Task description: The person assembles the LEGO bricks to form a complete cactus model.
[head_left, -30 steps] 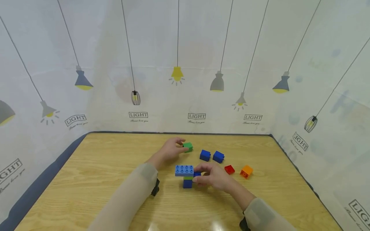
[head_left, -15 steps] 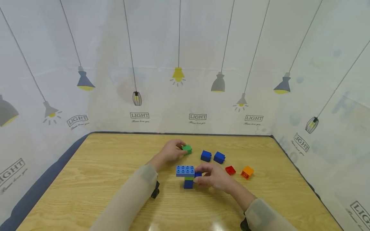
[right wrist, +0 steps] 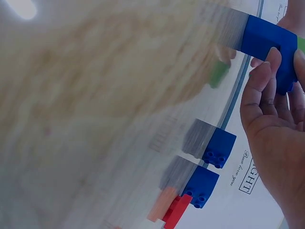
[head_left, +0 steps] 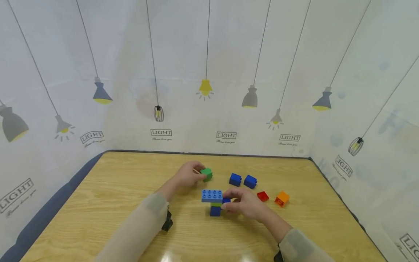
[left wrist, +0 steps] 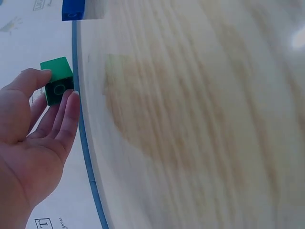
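Pale walls [head_left: 183,120] printed with hanging lamps close round the wooden table [head_left: 98,189]; I picture a clock on it, centred on the stack, 12 pointing away from the person. At 11, the left hand [head_left: 188,175] is narrowed, pinching a green block. Near 3, the right hand [head_left: 247,204] is narrowed too, holding the stack's side. That stack [head_left: 212,196] has a wide light-blue top overhanging its slim base toward 9, so a push there could, I'd guess, tip it or pop a joint, especially if the right hand's grip slackens. Its green block [head_left: 207,173] sits only in the fingertips, so it may twist or slip; whether it's off the table I can't tell. Two dark-blue blocks [head_left: 235,179], near 1 and 2, the orange block [head_left: 282,198] and the flatter red block [head_left: 263,196], both between 2 and 3, could be knocked by a careless right-hand sweep.
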The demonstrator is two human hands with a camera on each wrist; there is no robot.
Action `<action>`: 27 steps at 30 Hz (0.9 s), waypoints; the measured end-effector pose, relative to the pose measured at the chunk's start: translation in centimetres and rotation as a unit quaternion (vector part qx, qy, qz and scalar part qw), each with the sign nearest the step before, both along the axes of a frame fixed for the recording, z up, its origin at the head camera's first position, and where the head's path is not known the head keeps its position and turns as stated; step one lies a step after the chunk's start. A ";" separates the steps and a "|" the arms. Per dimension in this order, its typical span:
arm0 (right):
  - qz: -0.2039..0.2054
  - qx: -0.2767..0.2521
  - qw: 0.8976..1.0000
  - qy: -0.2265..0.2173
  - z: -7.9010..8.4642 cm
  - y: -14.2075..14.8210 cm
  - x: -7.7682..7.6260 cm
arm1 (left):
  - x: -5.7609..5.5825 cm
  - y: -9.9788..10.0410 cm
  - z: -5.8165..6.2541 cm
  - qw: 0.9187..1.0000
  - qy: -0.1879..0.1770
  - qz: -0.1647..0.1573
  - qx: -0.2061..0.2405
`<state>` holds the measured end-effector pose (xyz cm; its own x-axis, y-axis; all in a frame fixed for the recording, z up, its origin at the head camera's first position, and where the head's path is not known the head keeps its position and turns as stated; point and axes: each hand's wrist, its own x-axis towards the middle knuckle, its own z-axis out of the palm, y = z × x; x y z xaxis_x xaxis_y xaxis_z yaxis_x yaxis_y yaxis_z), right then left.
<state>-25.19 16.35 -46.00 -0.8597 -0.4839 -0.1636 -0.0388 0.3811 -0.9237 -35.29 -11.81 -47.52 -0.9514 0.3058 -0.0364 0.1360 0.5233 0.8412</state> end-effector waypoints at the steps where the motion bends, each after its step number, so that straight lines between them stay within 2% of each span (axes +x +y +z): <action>1: 0.000 0.000 1.000 0.000 0.0 0.0 0.0 | 0.1 -0.1 0.1 1.000 0.002 0.000 0.007; 5: 0.001 0.000 1.000 0.000 -0.1 0.1 0.1 | 0.8 -0.5 0.3 0.999 0.011 0.000 0.035; 13: 0.001 -0.001 1.000 0.007 -0.1 0.1 0.1 | 2.2 -1.2 1.1 0.998 0.029 -0.003 0.058; 27: 0.013 -0.015 1.000 0.014 -0.5 0.2 -0.2 | 5.3 -1.5 3.9 0.995 0.041 -0.031 0.088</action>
<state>-25.37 16.60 -46.49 -0.8508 -0.5104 -0.1246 -0.0748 0.3524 -0.9328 -29.98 -13.30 -43.65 -0.9283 0.3584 0.0990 0.2346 0.3578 0.9039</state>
